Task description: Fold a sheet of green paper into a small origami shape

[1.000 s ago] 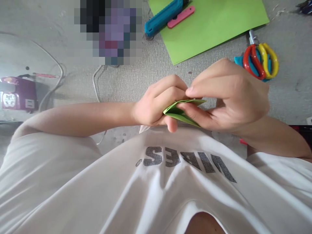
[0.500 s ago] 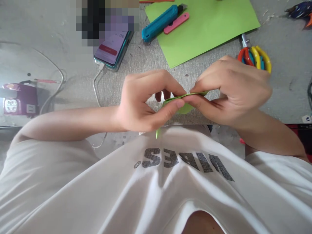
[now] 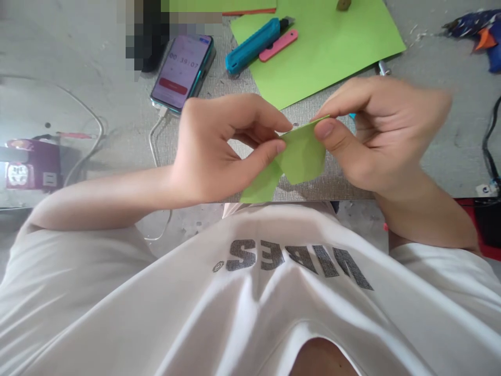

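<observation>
A small piece of green paper (image 3: pixel 303 155) hangs between my two hands, just above the table's front edge. My left hand (image 3: pixel 230 149) pinches its left end between thumb and forefinger, and a second green flap hangs below that thumb. At the top right corner of the paper, the thumb and forefinger of my right hand (image 3: pixel 376 130) are closed on it. Behind the hands a large green sheet (image 3: pixel 329 47) lies on the table, with a blue cutter (image 3: pixel 254 44) and a pink strip (image 3: pixel 278 46) at its left edge.
A phone (image 3: pixel 182 73) with a charging cable lies at the back left. A purple box (image 3: pixel 33 164) with sockets stands at the far left. Scissors, mostly hidden, lie behind my right hand. At the far right back is a glue gun (image 3: pixel 475 31).
My hands have moved apart and slightly up. The green paper has turned from nearly edge-on to show its flat face, and more of the flap at the left shows.
</observation>
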### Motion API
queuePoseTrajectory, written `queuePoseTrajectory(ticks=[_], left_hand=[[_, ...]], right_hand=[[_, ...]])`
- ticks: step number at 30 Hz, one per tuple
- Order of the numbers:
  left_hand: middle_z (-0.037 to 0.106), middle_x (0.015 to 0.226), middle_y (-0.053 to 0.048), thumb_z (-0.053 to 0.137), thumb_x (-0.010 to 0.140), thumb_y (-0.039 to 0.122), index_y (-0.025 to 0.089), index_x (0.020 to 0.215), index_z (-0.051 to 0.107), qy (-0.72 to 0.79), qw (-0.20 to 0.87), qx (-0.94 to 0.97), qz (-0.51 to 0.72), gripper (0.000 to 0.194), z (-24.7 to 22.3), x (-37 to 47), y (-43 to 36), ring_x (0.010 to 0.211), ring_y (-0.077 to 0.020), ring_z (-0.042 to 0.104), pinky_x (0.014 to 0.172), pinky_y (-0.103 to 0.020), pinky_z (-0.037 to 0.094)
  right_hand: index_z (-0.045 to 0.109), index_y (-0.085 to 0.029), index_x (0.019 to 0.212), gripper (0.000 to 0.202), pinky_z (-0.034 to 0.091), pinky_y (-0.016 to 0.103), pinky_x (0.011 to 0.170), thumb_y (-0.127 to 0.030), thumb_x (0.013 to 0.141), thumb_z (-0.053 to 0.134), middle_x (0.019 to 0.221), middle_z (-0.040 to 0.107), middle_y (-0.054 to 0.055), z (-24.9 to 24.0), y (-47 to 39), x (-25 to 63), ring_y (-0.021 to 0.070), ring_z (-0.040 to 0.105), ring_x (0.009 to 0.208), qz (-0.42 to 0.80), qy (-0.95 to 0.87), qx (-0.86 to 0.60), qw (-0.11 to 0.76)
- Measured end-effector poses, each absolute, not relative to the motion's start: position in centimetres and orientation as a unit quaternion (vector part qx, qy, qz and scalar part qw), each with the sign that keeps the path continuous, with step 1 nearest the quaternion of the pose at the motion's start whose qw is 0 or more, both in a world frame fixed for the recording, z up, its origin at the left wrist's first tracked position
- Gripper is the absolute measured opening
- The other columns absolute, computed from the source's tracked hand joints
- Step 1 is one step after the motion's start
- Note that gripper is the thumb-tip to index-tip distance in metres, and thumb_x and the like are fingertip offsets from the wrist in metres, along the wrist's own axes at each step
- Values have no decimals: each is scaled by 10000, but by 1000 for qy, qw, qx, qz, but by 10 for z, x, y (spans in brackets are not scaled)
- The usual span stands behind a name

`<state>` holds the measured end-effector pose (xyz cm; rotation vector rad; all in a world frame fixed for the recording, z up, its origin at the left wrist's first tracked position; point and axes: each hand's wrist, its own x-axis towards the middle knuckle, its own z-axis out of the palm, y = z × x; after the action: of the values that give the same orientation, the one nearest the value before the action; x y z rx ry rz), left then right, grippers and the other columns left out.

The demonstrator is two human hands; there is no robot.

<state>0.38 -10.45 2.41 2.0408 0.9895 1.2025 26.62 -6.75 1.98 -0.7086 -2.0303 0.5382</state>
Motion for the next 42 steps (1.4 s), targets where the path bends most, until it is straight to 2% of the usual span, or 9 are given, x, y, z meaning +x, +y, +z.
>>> queuePoseTrajectory(ticks=[2, 4, 8, 13, 18, 24, 30, 36, 42], left_hand=[[876, 918, 13, 843, 1101, 269, 235, 1182, 893, 371, 305, 777, 406, 101, 23, 3, -102, 842, -171, 862, 834, -315, 785], [863, 896, 5, 824, 1109, 288, 229, 1157, 892, 367, 321, 786, 380, 102, 23, 2, -101, 834, -181, 856, 858, -331, 784], [862, 918, -21, 770, 1143, 311, 230, 1137, 884, 358, 325, 785, 388, 139, 21, 0, -100, 866, -203, 853, 898, -356, 782], [849, 897, -20, 771, 1145, 304, 227, 1135, 873, 357, 324, 794, 371, 129, 16, 1, -97, 816, -189, 819, 864, -335, 752], [834, 865, -11, 780, 1152, 361, 254, 1027, 833, 368, 351, 783, 357, 173, 18, 4, -95, 732, -172, 771, 736, -314, 696], [842, 865, -10, 843, 1119, 430, 260, 930, 793, 372, 377, 766, 364, 259, 22, 8, -94, 744, -183, 789, 716, -328, 680], [771, 760, 2, 756, 1163, 424, 274, 884, 772, 383, 307, 796, 354, 317, 16, 8, -93, 681, -167, 725, 653, -329, 581], [742, 730, -2, 680, 1189, 399, 271, 916, 804, 402, 255, 808, 348, 325, 9, 6, -92, 697, -178, 726, 630, -335, 538], [694, 705, 16, 722, 1180, 442, 277, 897, 763, 403, 268, 797, 363, 330, 6, 6, -89, 628, -164, 667, 612, -355, 531]], right_hand=[[768, -312, 1022, 176, 667, 364, 748, -334, 1194, 737, 903, 867, -2, 18, -66, 266, 186, 799, 801, 200, -828, -254, 459], [787, -310, 1045, 210, 680, 366, 736, -449, 1197, 745, 904, 855, -8, 16, -66, 263, 195, 807, 818, 180, -832, -253, 460], [829, -331, 1230, 353, 742, 433, 875, -672, 1141, 797, 1047, 852, 35, 16, -69, 251, 279, 854, 1084, 217, -834, -308, 404], [829, -347, 1269, 352, 744, 447, 914, -669, 1130, 815, 1077, 857, 39, 19, -74, 234, 305, 857, 1157, 254, -813, -310, 422], [833, -344, 1167, 300, 733, 447, 892, -641, 1128, 830, 986, 848, 22, 5, -68, 245, 305, 865, 1083, 270, -800, -314, 434], [824, -338, 1000, 249, 697, 444, 810, -555, 1118, 855, 894, 841, -2, -15, -59, 262, 264, 815, 837, 252, -814, -287, 437], [805, -317, 980, 296, 693, 441, 821, -577, 1111, 854, 889, 846, 15, -12, -62, 257, 263, 806, 838, 244, -814, -314, 423], [768, -315, 952, 270, 622, 406, 673, -508, 1132, 822, 834, 830, -8, -5, -60, 258, 220, 759, 722, 197, -824, -270, 457], [756, -314, 961, 341, 699, 433, 838, -597, 1149, 778, 874, 810, 12, -8, -58, 260, 254, 804, 851, 242, -826, -320, 395]])
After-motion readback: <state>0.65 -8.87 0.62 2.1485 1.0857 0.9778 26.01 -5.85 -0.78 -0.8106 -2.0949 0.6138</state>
